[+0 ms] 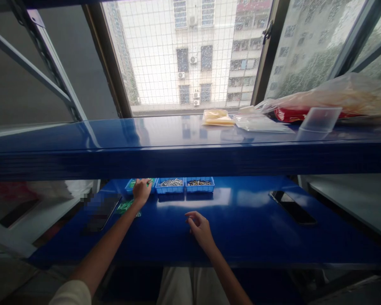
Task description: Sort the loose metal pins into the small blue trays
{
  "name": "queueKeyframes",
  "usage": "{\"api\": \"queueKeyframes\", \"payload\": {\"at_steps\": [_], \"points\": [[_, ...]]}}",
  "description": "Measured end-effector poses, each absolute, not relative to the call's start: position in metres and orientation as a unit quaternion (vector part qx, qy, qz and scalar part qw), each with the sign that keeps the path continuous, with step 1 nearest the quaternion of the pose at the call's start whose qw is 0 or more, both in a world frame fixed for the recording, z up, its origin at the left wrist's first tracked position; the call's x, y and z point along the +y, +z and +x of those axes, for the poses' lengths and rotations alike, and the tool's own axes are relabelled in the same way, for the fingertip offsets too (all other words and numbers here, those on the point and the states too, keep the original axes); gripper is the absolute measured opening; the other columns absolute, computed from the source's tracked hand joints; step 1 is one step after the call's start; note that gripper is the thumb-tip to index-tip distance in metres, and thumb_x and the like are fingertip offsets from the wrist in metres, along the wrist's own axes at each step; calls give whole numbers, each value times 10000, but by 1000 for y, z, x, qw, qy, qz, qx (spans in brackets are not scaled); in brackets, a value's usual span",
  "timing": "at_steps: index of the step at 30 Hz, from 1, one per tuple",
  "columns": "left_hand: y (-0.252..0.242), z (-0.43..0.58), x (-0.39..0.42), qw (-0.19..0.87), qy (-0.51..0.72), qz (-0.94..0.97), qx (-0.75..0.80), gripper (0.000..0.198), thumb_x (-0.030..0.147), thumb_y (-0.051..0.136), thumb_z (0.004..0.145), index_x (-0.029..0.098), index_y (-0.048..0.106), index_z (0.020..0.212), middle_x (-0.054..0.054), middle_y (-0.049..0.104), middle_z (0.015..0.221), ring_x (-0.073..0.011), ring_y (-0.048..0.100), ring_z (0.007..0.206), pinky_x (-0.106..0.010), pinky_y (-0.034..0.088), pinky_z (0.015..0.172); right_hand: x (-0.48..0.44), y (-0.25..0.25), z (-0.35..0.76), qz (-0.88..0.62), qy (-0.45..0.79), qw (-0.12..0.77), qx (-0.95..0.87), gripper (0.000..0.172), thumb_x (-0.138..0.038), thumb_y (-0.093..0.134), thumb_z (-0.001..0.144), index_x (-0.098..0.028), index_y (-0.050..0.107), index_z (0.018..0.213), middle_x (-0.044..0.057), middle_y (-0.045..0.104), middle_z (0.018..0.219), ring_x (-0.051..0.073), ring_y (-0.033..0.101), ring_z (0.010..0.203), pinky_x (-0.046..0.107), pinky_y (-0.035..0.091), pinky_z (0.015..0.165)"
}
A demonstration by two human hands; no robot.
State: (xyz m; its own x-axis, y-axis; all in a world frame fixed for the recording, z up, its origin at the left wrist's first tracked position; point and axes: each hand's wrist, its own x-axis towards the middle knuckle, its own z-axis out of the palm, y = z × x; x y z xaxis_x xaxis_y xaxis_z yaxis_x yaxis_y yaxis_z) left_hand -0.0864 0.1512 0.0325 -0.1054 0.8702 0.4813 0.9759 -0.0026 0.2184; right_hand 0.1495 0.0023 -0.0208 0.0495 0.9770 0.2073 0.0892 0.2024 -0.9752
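Note:
My left hand (142, 190) reaches over the leftmost blue bin (129, 187), which has green pieces in it. Its fingers look bent together at the bin; what they grip is too small to make out. Below that wrist lies a green packet (125, 206) on the blue table (241, 237). Over the middle of the table, my right hand (200, 228) is loosely curved, with a gap between thumb and fingers and nothing held. Ahead of it stand a middle blue bin (170, 190) of silvery screw-like pieces and a right blue bin (200, 189) of darker, similar ones.
A phone (294, 208) lies on the right, and a dark flat device (104, 214), partly blurred, on the left. A blue shelf (165, 163) crosses above the bins. It carries yellowish packets (218, 117), clear bags (260, 123), a clear plastic cup (320, 120) and a large plastic bag (352, 95).

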Motion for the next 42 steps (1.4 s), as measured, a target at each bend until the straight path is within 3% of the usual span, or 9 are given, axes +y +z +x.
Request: {"api": "queueKeyframes", "payload": {"at_steps": [8, 16, 24, 30, 35, 42], "points": [[21, -85, 154, 81, -283, -625, -723, 291, 297, 430, 795, 169, 648, 937, -114, 636, 855, -251, 565, 841, -323, 440, 706, 2, -22, 150, -479, 406, 527, -573, 246, -347, 502, 742, -159, 640, 819, 36, 627, 655, 117, 501, 441, 222, 405, 417], [13, -77, 142, 128, -321, -624, -701, 293, 274, 406, 807, 171, 653, 928, -109, 653, 854, -278, 530, 920, -378, 382, 799, -1, -22, 152, -489, 402, 501, -590, 278, -387, 496, 764, -154, 630, 834, 42, 620, 675, 118, 497, 464, 222, 401, 429], [17, -75, 146, 80, -290, -675, -674, 242, 219, 437, 776, 174, 644, 892, -105, 631, 841, -278, 523, 943, -383, 376, 807, -4, -23, 153, -514, 403, 516, -554, 274, -400, 520, 735, -157, 625, 806, 31, 600, 659, 110, 489, 428, 217, 385, 390], [16, -82, 88, 101, -330, -659, -669, 371, 309, 442, 776, 184, 536, 1113, -99, 544, 1090, -268, 467, 1047, -382, 361, 864, -4, -25, 154, -531, 412, 512, -534, 268, -382, 513, 735, -149, 614, 820, 31, 594, 668, 108, 496, 419, 214, 375, 376], [-2, -100, 29, 127, -289, -655, -686, 322, 287, 399, 789, 173, 581, 1029, -114, 567, 1085, -276, 476, 1052, -406, 348, 858, -5, -24, 155, -534, 409, 496, -550, 263, -373, 508, 745, -147, 613, 830, 34, 600, 665, 114, 507, 438, 220, 395, 405], [-19, -99, 16, 54, -273, -747, -604, 313, 292, 392, 819, 216, 571, 1065, -73, 623, 1048, -236, 544, 992, -371, 361, 856, -5, -21, 155, -535, 399, 479, -571, 245, -350, 503, 745, -155, 624, 828, 32, 614, 663, 112, 506, 444, 215, 395, 415]]}}
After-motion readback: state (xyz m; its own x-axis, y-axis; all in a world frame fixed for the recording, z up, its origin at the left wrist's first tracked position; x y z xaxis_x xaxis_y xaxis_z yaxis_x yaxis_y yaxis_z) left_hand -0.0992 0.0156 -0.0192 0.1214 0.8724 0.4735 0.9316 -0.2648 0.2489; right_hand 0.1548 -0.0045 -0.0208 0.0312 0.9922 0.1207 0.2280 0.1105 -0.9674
